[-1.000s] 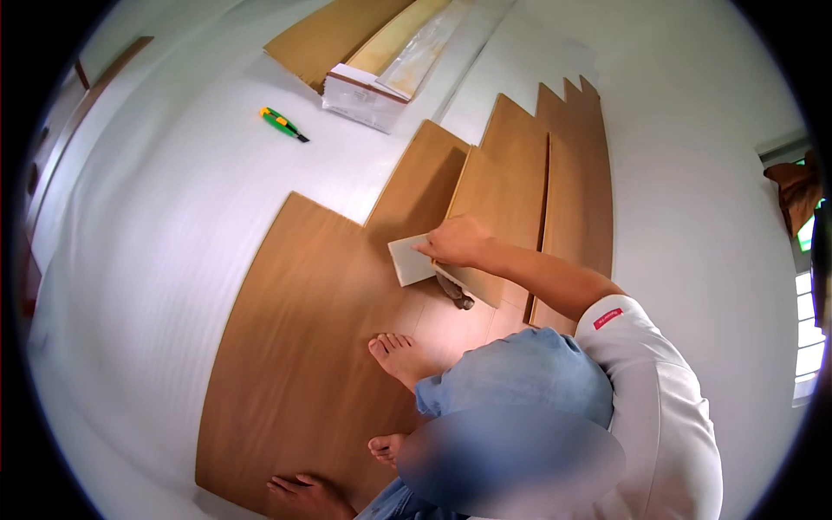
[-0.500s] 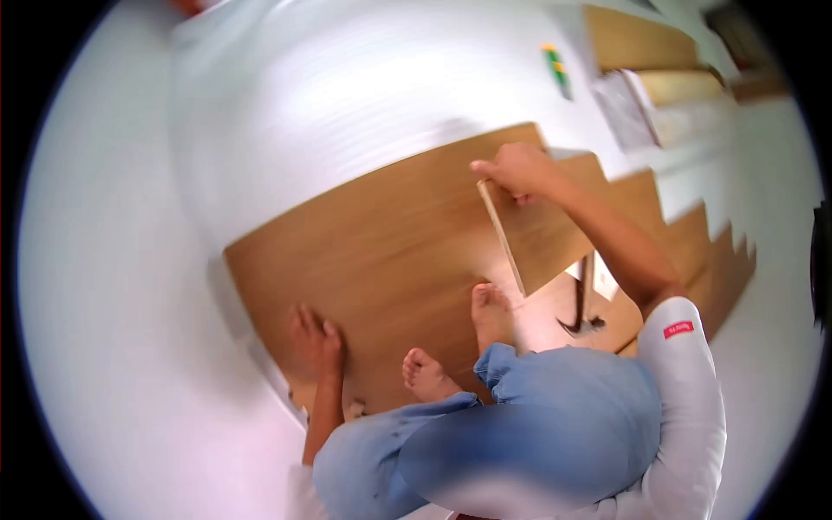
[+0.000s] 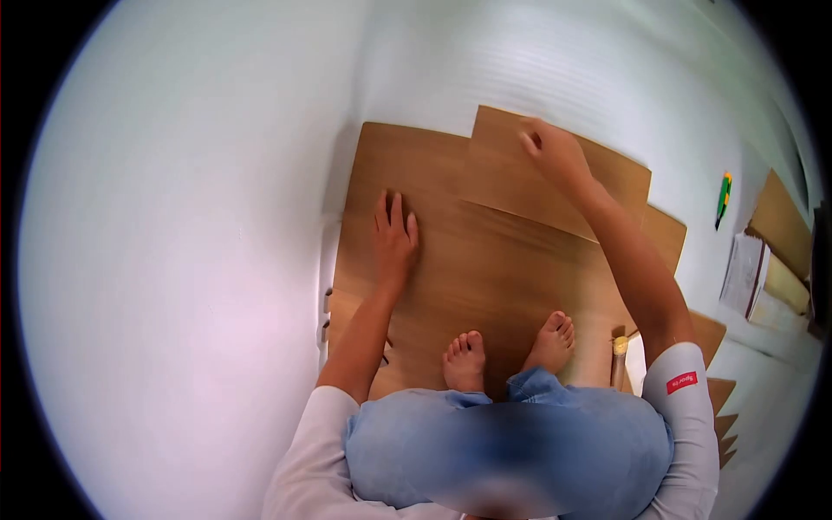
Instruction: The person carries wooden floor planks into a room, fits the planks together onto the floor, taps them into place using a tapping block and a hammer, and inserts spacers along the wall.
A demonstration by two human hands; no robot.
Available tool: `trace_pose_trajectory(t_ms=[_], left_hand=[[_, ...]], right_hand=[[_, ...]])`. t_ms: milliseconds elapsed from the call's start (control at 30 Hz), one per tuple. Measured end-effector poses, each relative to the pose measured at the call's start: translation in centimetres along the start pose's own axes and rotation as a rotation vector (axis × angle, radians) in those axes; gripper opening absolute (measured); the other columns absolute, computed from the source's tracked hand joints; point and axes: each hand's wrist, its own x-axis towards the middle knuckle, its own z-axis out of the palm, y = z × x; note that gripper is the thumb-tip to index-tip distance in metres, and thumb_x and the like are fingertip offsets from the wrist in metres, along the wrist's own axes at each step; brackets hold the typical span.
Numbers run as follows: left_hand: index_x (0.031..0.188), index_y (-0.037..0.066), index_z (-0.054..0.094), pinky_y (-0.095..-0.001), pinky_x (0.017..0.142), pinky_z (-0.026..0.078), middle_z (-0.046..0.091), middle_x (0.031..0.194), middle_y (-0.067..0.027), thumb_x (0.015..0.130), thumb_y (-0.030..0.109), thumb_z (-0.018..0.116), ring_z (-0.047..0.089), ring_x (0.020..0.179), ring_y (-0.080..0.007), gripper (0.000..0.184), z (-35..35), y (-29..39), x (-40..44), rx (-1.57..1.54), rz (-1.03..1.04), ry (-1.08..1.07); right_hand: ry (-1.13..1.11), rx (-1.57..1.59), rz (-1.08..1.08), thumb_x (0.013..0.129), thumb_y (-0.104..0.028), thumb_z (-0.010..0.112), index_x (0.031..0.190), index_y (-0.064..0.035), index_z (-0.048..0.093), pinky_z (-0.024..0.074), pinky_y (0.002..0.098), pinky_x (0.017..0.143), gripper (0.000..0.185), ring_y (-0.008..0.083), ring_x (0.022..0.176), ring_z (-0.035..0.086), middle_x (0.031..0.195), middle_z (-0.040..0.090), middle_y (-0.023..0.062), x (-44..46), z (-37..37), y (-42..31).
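My left hand [image 3: 397,241] lies flat on a large wood-grain board [image 3: 485,269], fingers spread, near its left side. At the board's far edge, my right hand [image 3: 559,156] is closed on the far edge of a smaller wood-grain plank [image 3: 511,169]; the fingertips are partly blurred. This plank lies over the far right part of the large board, its near edge along the board's surface. My two bare feet rest on the large board, between my hands and my knees.
More wooden boards [image 3: 666,238] fan out in steps at the right. A green and yellow utility knife [image 3: 724,199] lies on the white floor, with opened cardboard packaging [image 3: 784,225] beyond it. A yellow-topped tool [image 3: 619,347] sits by my right knee. A white wall stands at left.
My right hand has brought the smaller plank from a steep tilt down over the large board's far part. My left hand has moved farther forward along the board. The view has turned.
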Motion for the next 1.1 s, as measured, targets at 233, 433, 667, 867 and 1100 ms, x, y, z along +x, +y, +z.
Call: trace_pose_trajectory(t_ms=[233,433,667,867,1100], left_hand=[[0.135,0.000,0.053,-0.0479,0.112,0.039,0.046,0.149,-0.0179,0.100,0.022,0.054,0.044,0.134,-0.0391,0.041,3.1,-3.5,13.0,0.154,-0.031,0.181],[0.129,0.001,0.055,-0.0477,0.112,0.039,0.051,0.144,-0.0186,0.098,0.018,0.054,0.047,0.132,-0.0377,0.035,5.3,-3.2,16.1,0.218,-0.180,0.275],[0.120,0.004,0.060,-0.0491,0.104,0.042,0.062,0.128,-0.0139,0.095,0.013,0.057,0.054,0.120,-0.0367,0.027,5.6,-2.2,18.2,0.104,-0.437,0.335],[0.119,0.005,0.061,-0.0472,0.103,0.042,0.063,0.126,-0.0126,0.095,0.011,0.056,0.056,0.116,-0.0352,0.026,6.3,-2.5,17.9,0.128,-0.407,0.381],[0.126,0.003,0.059,-0.0480,0.104,0.041,0.064,0.125,-0.0171,0.095,0.009,0.053,0.055,0.116,-0.0374,0.032,6.0,-2.7,18.2,0.066,-0.381,0.390]], right_hand=[[0.097,-0.508,-0.413,0.094,-0.041,0.064,0.146,-0.0194,0.052,0.0237,0.0546,0.122,0.058,0.0351,0.147,0.031,0.157,0.037,0.0169,-8.7,3.1,7.3],[0.109,-0.533,-0.440,0.096,-0.043,0.062,0.147,-0.0197,0.051,0.0241,0.0539,0.121,0.058,0.0344,0.147,0.031,0.157,0.036,0.0172,-5.8,4.4,5.8],[0.092,-0.462,-0.448,0.098,-0.037,0.061,0.142,-0.0184,0.056,0.0265,0.0506,0.121,0.048,0.0355,0.144,0.037,0.152,0.045,0.0181,1.9,5.7,2.0],[0.151,-0.468,-0.486,0.098,-0.034,0.061,0.140,-0.0171,0.059,0.0315,0.0474,0.118,0.045,0.0354,0.140,0.042,0.149,0.049,0.0144,5.0,7.0,2.3],[0.354,-0.398,-0.311,0.097,-0.029,0.062,0.131,-0.0090,0.063,0.0441,0.0465,0.105,0.040,0.0351,0.123,0.054,0.131,0.060,0.0151,11.9,4.0,7.2]])
